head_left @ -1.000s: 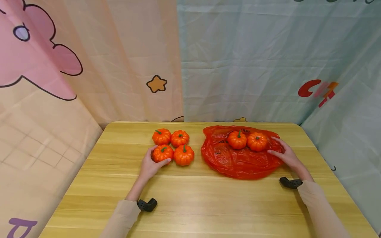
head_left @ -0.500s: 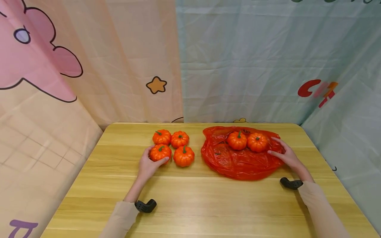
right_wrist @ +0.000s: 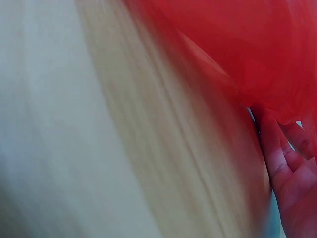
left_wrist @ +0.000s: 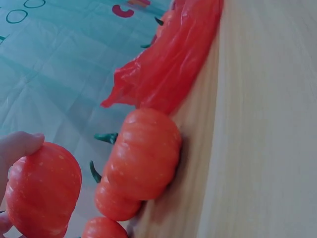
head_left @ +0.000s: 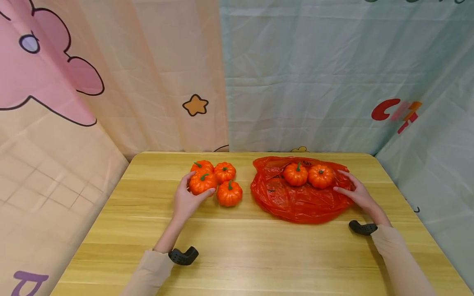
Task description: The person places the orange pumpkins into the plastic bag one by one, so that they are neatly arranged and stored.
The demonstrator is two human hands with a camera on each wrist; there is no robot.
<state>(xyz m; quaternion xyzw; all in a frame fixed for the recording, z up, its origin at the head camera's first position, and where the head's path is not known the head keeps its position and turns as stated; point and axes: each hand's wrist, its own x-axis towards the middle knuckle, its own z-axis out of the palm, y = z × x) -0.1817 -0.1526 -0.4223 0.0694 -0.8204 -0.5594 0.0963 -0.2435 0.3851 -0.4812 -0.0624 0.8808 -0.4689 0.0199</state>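
In the head view my left hand (head_left: 187, 199) grips a small orange pumpkin (head_left: 203, 183) with a green stem, thumb on the near side. That pumpkin is off the table; the left wrist view shows the held pumpkin (left_wrist: 43, 191) apart from the others. Beside and behind it are a partly covered pumpkin (head_left: 202, 165), another pumpkin (head_left: 224, 172) and a nearer pumpkin (head_left: 229, 193). My right hand (head_left: 358, 194) touches the right edge of a red plastic bag (head_left: 292, 207), thumb and fingers spread. Two pumpkins (head_left: 295, 174) sit at the bag.
The wooden table (head_left: 259, 255) carries everything, its back edge close to a printed cloth backdrop (head_left: 296, 82). Cloth also hangs along both sides. Black devices are strapped to both wrists, the left device (head_left: 184, 255) and the right device (head_left: 363, 227).
My left hand first drew its pumpkin slightly left, away from the neighbouring one, then raised it so that it overlaps the pumpkin behind. My right hand and the bag stay in place.
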